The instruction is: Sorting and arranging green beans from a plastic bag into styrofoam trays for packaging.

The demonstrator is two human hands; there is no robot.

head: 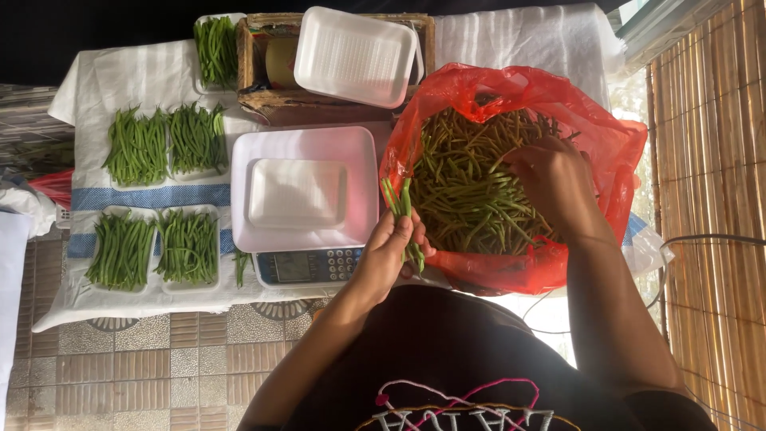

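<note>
My left hand (388,254) grips a small bunch of green beans (400,209) at the near edge of a red plastic bag (606,144). The bag lies open and holds a big heap of loose green beans (471,187). My right hand (557,179) reaches into that heap, fingers curled among the beans; whether it holds any I cannot tell. Just left of the bag stands a digital scale (307,267) with a white platform and an empty white foam tray (297,193) on top.
Several foam trays filled with green beans (155,249) lie on the cloth-covered table (120,76) at left. A wooden crate (255,100) at the back carries another empty foam tray (355,54). A bamboo screen (710,199) stands at right; tiled floor lies below.
</note>
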